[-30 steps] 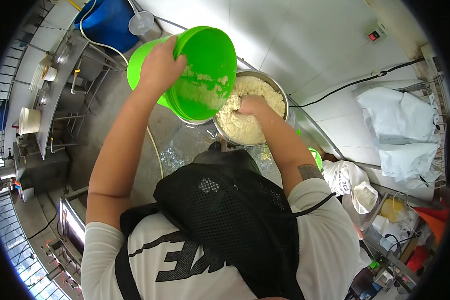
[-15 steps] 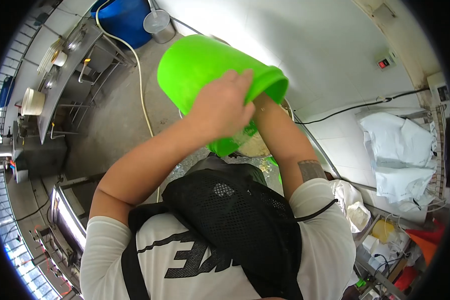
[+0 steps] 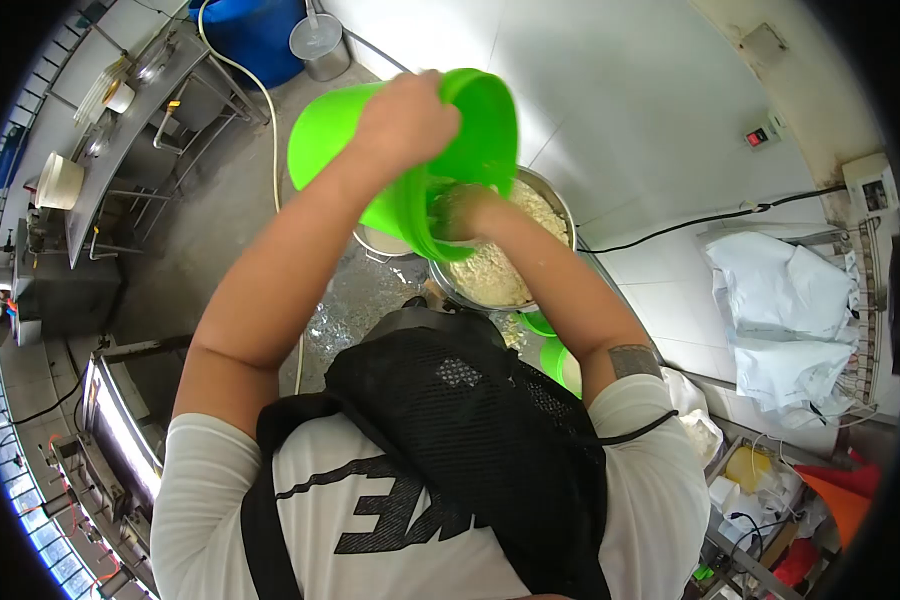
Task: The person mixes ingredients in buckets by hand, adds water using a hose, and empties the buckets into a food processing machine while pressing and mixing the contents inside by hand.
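A bright green bucket [image 3: 335,130] is tilted on its side, its mouth facing right over a round metal pot [image 3: 571,215]. My left hand [image 3: 407,118] grips the bucket by its upper rim. Inside the bucket's mouth is my right hand [image 3: 467,213], blurred, with its fingers partly hidden; whether it holds anything does not show. Pale, crumbly dough-like material [image 3: 495,275] fills the pot below and to the right of the bucket. Another metal container [image 3: 382,243] stands partly hidden under the bucket.
Blue barrel [image 3: 255,40] and metal pail [image 3: 320,48] stand at the back. A steel table [image 3: 120,150] is at the left, and a hose [image 3: 276,150] crosses the floor. White bags [image 3: 785,300] hang at the right. Green containers [image 3: 553,358] are near my right arm. A cluttered shelf sits lower right.
The bucket first swung right and tipped down over the pot, then turned back left with its mouth showing again. My right hand went from the dough-like material into the bucket.
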Demonstrator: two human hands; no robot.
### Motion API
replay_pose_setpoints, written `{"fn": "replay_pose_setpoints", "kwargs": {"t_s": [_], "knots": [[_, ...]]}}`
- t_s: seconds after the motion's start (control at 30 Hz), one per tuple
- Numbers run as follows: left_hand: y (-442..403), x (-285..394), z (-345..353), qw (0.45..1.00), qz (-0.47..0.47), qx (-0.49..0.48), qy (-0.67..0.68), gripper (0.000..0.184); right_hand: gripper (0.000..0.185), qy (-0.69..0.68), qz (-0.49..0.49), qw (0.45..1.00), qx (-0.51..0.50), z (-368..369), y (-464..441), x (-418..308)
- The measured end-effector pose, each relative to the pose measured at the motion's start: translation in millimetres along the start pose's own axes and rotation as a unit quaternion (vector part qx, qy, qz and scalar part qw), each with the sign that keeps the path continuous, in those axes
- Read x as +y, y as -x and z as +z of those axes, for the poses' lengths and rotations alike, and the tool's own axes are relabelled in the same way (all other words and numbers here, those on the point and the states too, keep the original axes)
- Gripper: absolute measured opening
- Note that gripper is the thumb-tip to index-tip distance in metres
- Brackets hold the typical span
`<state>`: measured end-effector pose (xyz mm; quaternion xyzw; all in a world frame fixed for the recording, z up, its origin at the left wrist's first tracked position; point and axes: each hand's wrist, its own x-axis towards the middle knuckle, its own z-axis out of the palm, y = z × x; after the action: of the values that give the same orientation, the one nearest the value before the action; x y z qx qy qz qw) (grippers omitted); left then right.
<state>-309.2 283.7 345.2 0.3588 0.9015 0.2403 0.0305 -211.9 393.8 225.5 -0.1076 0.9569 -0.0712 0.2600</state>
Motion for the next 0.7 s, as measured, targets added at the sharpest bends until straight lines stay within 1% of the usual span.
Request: {"fn": "replay_pose_setpoints", "kwargs": {"t_s": [0.03, 0.07, 0.1, 0.17, 0.2, 0.23, 0.27, 0.3, 0.33, 0.37, 0.4, 0.43, 0.47, 0.5, 0.57, 0.6, 0.63, 0.7], "knots": [[-8, -13, 1, 0.999, -0.027, -0.011, -0.013, 0.045, 0.056, -0.046, 0.008, 0.999, 0.003, 8, 12, 13], [-11, -22, -3, 0.998, -0.059, -0.021, -0.017, 0.046, 0.056, -0.044, 0.01, 0.999, 0.004, 6, 21, 26], [-11, -32, -8, 0.995, -0.091, -0.033, -0.021, 0.046, 0.055, -0.067, 0.014, 0.998, -0.017, 4, 29, 40], [-6, -80, -4, 0.997, -0.07, 0.023, -0.033, 0.047, 0.055, -0.091, 0.018, 0.995, -0.042, 15, 50, 56], [10, -96, -8, 0.996, -0.075, 0.032, -0.021, 0.049, 0.054, -0.115, 0.069, 0.988, 0.079, 27, 56, 62], [31, -115, -13, 0.996, -0.084, 0.043, -0.01, 0.05, 0.053, -0.136, 0.117, 0.964, 0.197, 41, 60, 68], [54, -145, -10, 0.993, -0.093, 0.076, -0.009, 0.053, 0.053, -0.137, 0.112, 0.965, 0.194, 63, 62, 78], [79, -183, -2, 0.989, -0.102, 0.109, -0.009, 0.055, 0.059, -0.149, 0.133, 0.961, 0.193, 90, 62, 87], [110, -226, 2, 0.986, -0.142, 0.089, -0.003, 0.055, 0.065, -0.16, 0.154, 0.956, 0.191, 107, 63, 89], [143, -258, 3, 0.981, -0.183, 0.069, 0.003, 0.055, 0.065, -0.162, 0.147, 0.958, 0.186, 117, 70, 78], [178, -264, -2, 0.949, -0.296, 0.032, 0.101, 0.05, 0.076, -0.119, 0.186, 0.961, 0.164, 128, 80, 64], [217, -267, -5, 0.894, -0.403, -0.001, 0.197, 0.046, 0.088, -0.075, 0.223, 0.962, 0.142, 136, 84, 52], [256, -273, 1, 0.858, -0.441, 0.013, 0.263, 0.04, 0.107, -0.118, 0.237, 0.955, 0.135, 153, 77, 51], [294, -283, 14, 0.816, -0.475, 0.031, 0.328, 0.035, 0.107, -0.116, 0.225, 0.959, 0.129, 160, 70, 46], [362, -316, 53, 0.75, -0.552, 0.028, 0.364, 0.029, 0.114, -0.09, 0.242, 0.948, 0.187, 169, 56, 34], [388, -323, 74, 0.722, -0.588, 0.055, 0.36, 0.028, 0.118, -0.096, 0.239, 0.947, 0.19, 169, 45, 33], [409, -331, 95, 0.693, -0.622, 0.081, 0.356, 0.027, 0.118, -0.092, 0.229, 0.951, 0.186, 167, 32, 36], [447, -362, 142, 0.652, -0.672, 0.109, 0.333, 0.027, 0.117, -0.096, 0.235, 0.949, 0.186, 160, 6, 42]]}}
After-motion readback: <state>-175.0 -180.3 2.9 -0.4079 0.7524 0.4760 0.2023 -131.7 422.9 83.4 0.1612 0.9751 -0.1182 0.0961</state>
